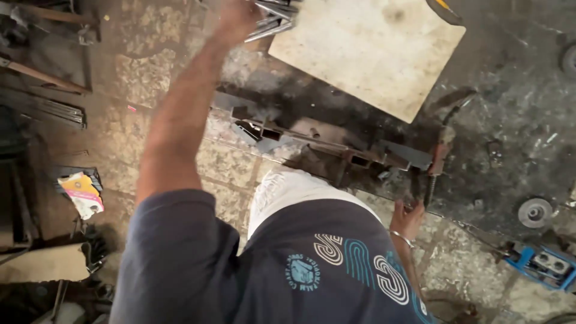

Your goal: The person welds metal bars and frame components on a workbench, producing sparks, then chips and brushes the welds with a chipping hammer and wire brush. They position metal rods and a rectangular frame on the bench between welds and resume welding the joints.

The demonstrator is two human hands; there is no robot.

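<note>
My left hand (236, 19) is stretched far out at the top of the view, blurred, and closed on a bundle of thin grey metal strips (271, 20). The bundle hangs beside the corner of a pale square board (372, 51) that lies on the dark metal workbench (510, 120). My right hand (408, 217), with a bangle on the wrist, is at the bench's near edge. Its fingers wrap the lower end of a rusty clamp screw (429, 187). The clamp (443, 144) sits by several square steel tubes (360, 159) along that edge.
A grey grinding disc (534, 212) lies on the bench at the right, and a blue power tool (543, 261) sits below it. On the tiled floor at the left are long metal bars (45, 108) and a colourful packet (83, 193). My dark shirt fills the bottom middle.
</note>
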